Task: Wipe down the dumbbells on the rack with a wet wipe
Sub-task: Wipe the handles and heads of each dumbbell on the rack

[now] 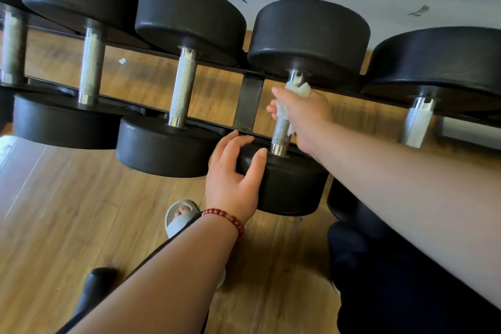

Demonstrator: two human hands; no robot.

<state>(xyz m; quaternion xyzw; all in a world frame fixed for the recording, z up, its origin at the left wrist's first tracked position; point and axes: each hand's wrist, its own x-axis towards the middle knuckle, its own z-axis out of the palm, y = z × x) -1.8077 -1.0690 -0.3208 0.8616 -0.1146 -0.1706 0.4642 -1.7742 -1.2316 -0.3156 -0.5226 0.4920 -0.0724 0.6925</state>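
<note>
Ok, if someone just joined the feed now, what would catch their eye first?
The right hand at centre, wrapping a white wet wipe round the knurled steel handle of one dumbbell. Just below, the left hand, with a red bead bracelet at its wrist, rests on that dumbbell's near head. More black dumbbells line the rack to either side.

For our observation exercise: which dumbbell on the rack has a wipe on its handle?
The second dumbbell from the right: the right hand wraps a white wipe round its handle, and the left hand rests on its near head.
</note>
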